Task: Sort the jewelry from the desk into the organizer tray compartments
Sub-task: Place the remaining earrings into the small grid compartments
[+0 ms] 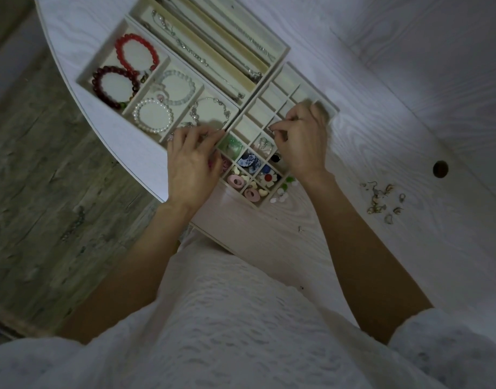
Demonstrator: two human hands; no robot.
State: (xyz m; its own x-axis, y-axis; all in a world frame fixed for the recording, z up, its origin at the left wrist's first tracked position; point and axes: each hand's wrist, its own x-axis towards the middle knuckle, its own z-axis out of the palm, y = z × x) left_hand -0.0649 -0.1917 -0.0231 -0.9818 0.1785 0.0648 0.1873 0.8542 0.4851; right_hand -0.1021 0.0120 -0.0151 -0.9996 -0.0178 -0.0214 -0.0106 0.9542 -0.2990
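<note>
You wear a white garment (227,318) with a raised, wavy, puffed texture that fills the lower part of the view. Its short sleeves (437,338) are of the same bumpy white fabric and end above your elbows, so both forearms are bare down to the wrists. Your left hand (192,161) and right hand (302,138) are bare, without gloves. A small pale glint shows on a finger of your left hand, too blurred to identify.
</note>
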